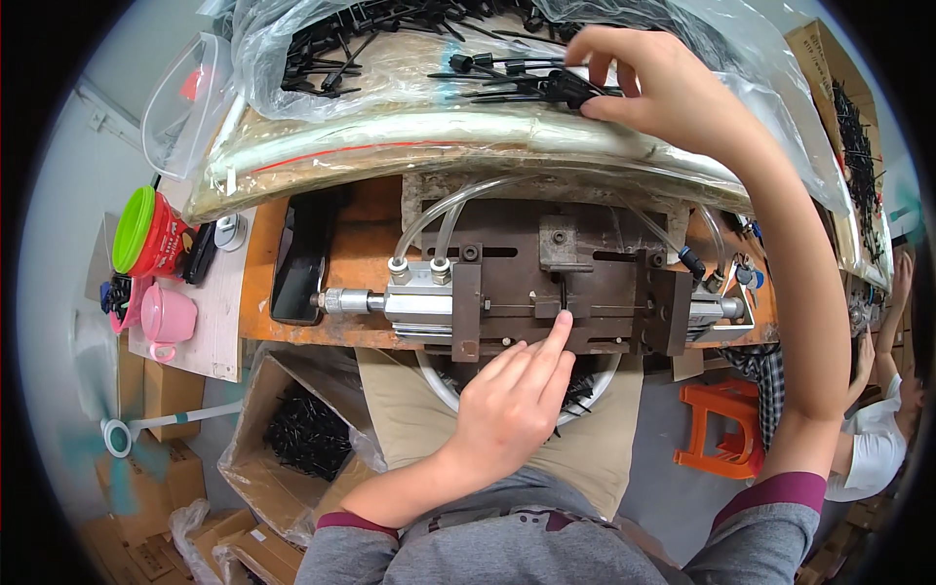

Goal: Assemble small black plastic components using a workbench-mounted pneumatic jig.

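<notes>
My left hand [517,400] reaches over the near edge of the steel fixture [507,268]. Its index finger is stretched out, with the tip at a thin black part [563,291] in the middle of the fixture. The other fingers are loosely bent and grip nothing. Over the plastic-lined tray at the back, my right hand [658,83] is curved, thumb and fingers apart. Its thumb tip touches a bunch of black plastic pieces with thin stems [526,80]. Whether any piece lies inside the hand's curl is partly hidden.
Air cylinders [421,297] with clear tubes flank the fixture. On the left are a dark phone-like slab [304,258], a red bucket [156,234] and a pink cup [168,314]. Below stand a carton of black pieces [307,429] and an orange stool [717,429]. Another person [877,439] sits at right.
</notes>
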A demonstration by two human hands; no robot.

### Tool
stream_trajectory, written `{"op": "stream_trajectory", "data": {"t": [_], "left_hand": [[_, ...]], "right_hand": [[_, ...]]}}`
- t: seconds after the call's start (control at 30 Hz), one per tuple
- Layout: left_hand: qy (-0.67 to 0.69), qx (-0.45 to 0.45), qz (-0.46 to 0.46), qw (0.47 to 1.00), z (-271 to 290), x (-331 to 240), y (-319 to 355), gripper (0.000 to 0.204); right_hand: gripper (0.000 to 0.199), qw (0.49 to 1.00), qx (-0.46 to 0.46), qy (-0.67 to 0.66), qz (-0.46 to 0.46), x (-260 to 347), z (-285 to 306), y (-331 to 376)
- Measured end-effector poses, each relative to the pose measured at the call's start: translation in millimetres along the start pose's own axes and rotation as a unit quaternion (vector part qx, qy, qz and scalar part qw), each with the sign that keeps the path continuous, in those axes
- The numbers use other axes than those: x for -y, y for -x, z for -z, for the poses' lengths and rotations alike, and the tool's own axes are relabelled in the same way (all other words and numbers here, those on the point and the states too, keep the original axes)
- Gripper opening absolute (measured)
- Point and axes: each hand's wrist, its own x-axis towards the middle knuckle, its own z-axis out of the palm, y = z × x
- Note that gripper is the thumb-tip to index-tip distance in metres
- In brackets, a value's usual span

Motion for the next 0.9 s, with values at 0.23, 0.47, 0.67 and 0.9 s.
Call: {"op": "stream_trajectory", "data": {"t": [0.23, 0.47, 0.67, 0.9], "left_hand": [[-0.016, 0.023, 0.009, 1.0, 0.3, 0.8, -6.2, 0.024], [-0.027, 0.042, 0.019, 0.999, 0.3, 0.1, -6.3, 0.025], [-0.03, 0.03, 0.013, 0.999, -2.0, 0.8, -5.9, 0.024], [-0.024, 0.036, 0.009, 0.999, -1.0, 3.9, -3.9, 0.023]], "right_hand": [[0.036, 0.997, 0.034, 0.018, -0.061, 7.4, 10.2, 6.9], [0.028, 0.988, 0.038, 0.151, -0.003, -15.5, 1.6, -1.5], [0.019, 0.987, 0.09, 0.111, -0.079, -9.9, 9.7, -6.3], [0.017, 0.981, 0.015, -0.077, -0.179, -9.9, 36.3, 7.9]]}}
